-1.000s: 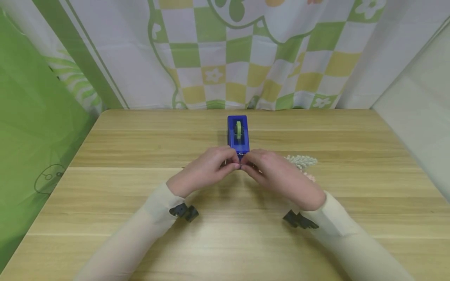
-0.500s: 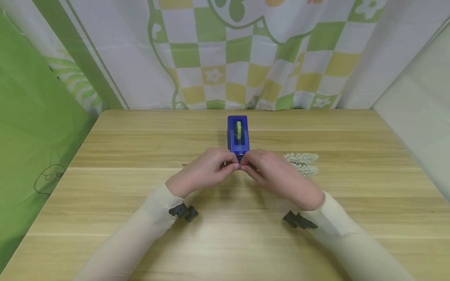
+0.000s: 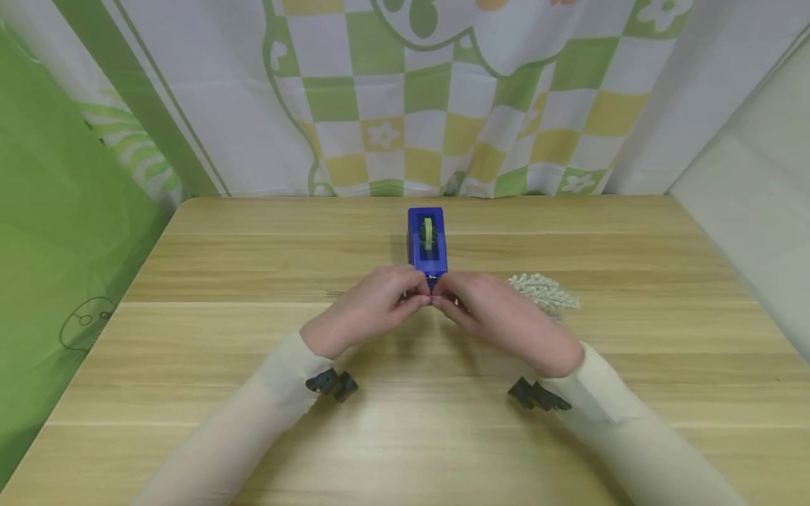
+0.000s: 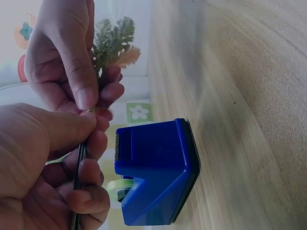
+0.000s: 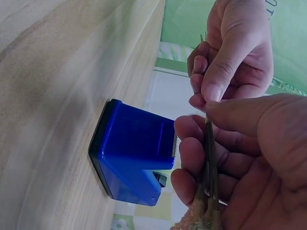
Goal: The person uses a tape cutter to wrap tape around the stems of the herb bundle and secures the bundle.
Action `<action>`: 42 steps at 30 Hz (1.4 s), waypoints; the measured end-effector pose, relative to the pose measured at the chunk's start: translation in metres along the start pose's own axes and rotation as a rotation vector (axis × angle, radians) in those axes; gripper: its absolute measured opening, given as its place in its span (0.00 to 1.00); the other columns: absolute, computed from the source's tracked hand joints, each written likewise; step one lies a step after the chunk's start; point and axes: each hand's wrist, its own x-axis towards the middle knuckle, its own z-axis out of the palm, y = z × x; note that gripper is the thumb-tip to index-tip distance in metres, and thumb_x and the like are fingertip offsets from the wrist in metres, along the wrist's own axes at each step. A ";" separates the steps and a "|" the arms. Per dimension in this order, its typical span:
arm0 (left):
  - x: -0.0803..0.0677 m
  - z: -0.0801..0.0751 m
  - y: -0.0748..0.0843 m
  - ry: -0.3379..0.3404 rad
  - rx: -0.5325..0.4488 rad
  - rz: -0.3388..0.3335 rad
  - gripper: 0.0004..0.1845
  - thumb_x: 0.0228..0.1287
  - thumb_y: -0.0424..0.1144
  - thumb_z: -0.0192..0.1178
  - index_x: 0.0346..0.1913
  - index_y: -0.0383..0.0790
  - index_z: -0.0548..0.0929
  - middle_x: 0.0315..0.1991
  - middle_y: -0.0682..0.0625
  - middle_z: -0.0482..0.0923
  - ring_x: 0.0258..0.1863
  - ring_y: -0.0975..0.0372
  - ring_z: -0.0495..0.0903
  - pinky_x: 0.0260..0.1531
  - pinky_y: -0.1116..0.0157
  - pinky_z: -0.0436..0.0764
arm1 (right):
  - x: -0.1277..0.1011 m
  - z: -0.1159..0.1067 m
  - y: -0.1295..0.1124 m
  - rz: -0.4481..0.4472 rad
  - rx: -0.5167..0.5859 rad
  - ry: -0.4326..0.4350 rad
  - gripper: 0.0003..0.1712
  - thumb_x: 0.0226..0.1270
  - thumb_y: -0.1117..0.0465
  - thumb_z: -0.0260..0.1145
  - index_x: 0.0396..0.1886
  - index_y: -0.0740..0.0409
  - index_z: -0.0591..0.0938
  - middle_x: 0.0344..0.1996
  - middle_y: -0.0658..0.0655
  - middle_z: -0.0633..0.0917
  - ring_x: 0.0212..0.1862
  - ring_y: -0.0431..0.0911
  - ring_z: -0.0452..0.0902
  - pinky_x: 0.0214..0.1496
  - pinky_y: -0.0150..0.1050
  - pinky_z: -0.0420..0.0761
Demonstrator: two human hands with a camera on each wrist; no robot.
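Note:
My left hand [image 3: 373,306] and right hand [image 3: 500,316] meet fingertip to fingertip, just in front of a blue tape dispenser [image 3: 429,264]. Both grip one bunch of thin dark stems [image 5: 211,158], thumbs pressed against the fingers. A small pale band [image 5: 207,119] shows on the stems where the thumbs meet. The left hand holds the bare stem end, which sticks out past its far side. Beyond the right hand spread the whitish flower sprigs [image 3: 541,289]; in the left wrist view an orange sprig [image 4: 128,56] shows among them. The palms hide part of the stems.
A roll of yellow-green tape [image 3: 428,234] sits in the dispenser, whose serrated cutter [image 4: 117,147] faces the hands. All this is over a wooden table [image 3: 405,436]. A checked curtain [image 3: 430,91] hangs behind the table, with a green cloth [image 3: 57,232] at the left.
The bunch has turned between the fingers: a pink sprig seen earlier dropped from view, then two white sprigs showed, now one broad white one lies uppermost. Both hands stay in nearly the same place.

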 end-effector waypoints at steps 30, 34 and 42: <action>-0.002 0.000 0.004 0.024 0.009 -0.033 0.06 0.76 0.34 0.61 0.41 0.36 0.86 0.40 0.47 0.84 0.39 0.60 0.80 0.43 0.65 0.82 | 0.000 0.001 -0.003 -0.003 -0.117 0.027 0.09 0.79 0.58 0.64 0.35 0.54 0.81 0.25 0.48 0.81 0.27 0.39 0.72 0.32 0.35 0.77; -0.003 0.000 0.005 0.026 -0.007 -0.048 0.06 0.76 0.34 0.61 0.41 0.36 0.85 0.41 0.47 0.84 0.39 0.60 0.80 0.44 0.65 0.82 | -0.001 0.000 -0.005 -0.019 -0.158 0.049 0.09 0.78 0.56 0.66 0.35 0.52 0.83 0.26 0.46 0.82 0.27 0.39 0.71 0.33 0.36 0.76; -0.007 0.002 0.000 0.027 -0.018 -0.070 0.06 0.76 0.34 0.61 0.42 0.36 0.86 0.42 0.46 0.85 0.41 0.60 0.80 0.46 0.64 0.83 | -0.008 -0.003 -0.005 -0.013 -0.266 0.047 0.05 0.76 0.57 0.68 0.39 0.53 0.86 0.31 0.48 0.88 0.30 0.39 0.77 0.55 0.50 0.83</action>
